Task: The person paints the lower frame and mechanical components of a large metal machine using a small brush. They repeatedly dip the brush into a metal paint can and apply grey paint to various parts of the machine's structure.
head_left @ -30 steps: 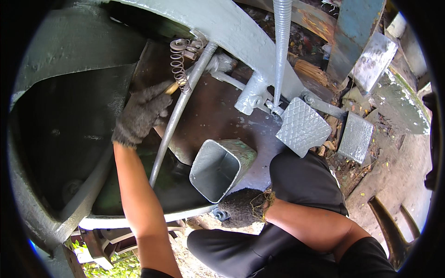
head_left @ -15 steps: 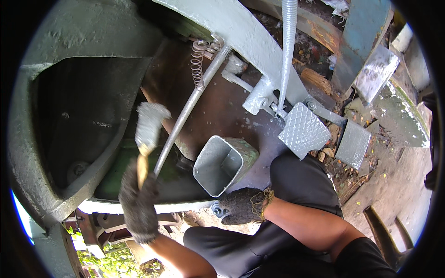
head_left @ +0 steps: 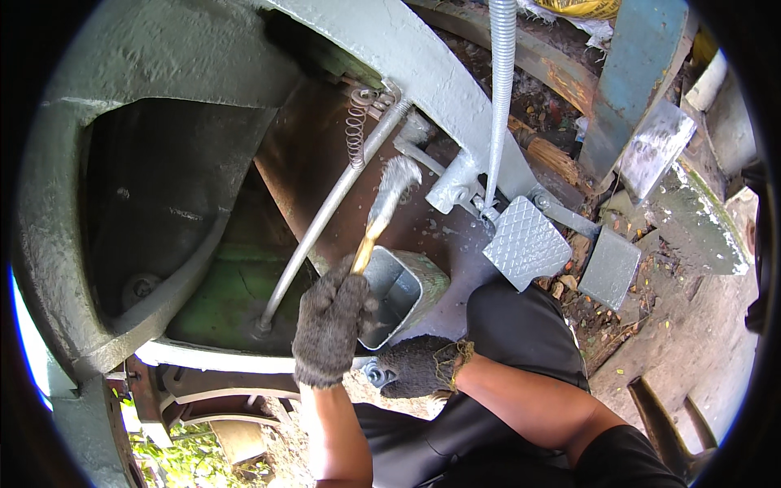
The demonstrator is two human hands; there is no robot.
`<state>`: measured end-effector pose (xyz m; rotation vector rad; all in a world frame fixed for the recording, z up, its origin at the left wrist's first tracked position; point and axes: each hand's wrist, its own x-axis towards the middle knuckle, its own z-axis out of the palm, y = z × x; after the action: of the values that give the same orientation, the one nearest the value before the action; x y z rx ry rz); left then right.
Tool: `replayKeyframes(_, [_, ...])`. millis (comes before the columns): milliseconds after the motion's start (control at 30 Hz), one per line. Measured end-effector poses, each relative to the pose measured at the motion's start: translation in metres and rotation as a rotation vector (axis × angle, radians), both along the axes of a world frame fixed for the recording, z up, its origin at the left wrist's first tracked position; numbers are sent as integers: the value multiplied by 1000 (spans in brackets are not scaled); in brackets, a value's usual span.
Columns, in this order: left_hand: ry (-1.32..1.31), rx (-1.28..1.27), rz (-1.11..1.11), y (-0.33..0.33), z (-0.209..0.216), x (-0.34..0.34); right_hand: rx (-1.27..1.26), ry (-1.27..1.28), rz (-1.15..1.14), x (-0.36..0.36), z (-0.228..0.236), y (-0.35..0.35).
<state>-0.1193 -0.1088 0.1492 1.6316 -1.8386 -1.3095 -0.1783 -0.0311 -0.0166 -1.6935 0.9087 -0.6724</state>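
Note:
In its dark knit glove, my left hand (head_left: pixel 333 325) is wrapped round the wooden handle of a paintbrush (head_left: pixel 381 215). The brush points up and right, its bristles coated in grey paint, over a dark metal floor. Just right of that hand is an upright square metal tube (head_left: pixel 431 286) with an open, grey-painted top. My right hand (head_left: pixel 419 368), gloved too, lies just below the tube with its fingers curled against a small grey rounded piece (head_left: pixel 377 374). The fingers cover most of that piece, so its kind does not show.
A slanted grey rod (head_left: pixel 325 220) and a coil spring (head_left: pixel 355 134) stand ahead. To the right are a grey tread-plate pedal (head_left: pixel 529 244), a smooth pedal (head_left: pixel 610 267) and a ribbed grey upright (head_left: pixel 502 89). A painted metal frame (head_left: pixel 61 285) curves along the left.
My left hand has moved right with the paintbrush, from left of the slanted rod to beside the square tube. My right hand stays near the same place.

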Motion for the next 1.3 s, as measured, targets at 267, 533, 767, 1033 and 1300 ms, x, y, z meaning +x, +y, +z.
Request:
replayKeyframes(267, [-54,-109,-120,-37,-21,-61,-5,55,15,-7,13,-2])
replayKeyframes(533, [-337,-459,-275,-73,-59,-86,6,-49,-16,-22,22,3])
replayKeyframes(767, [-271,-652,-223,-53,-76,-75,331,-678,85,28,-35,-2])
replayKeyframes(1033, [-329,-750,-198,-66,-68,-91,129,-167,56,-5,5,0])
replayKeyframes(1300, [-234,-674,-231,-47,-58,-71,292,-448,55,-2,11,-2])
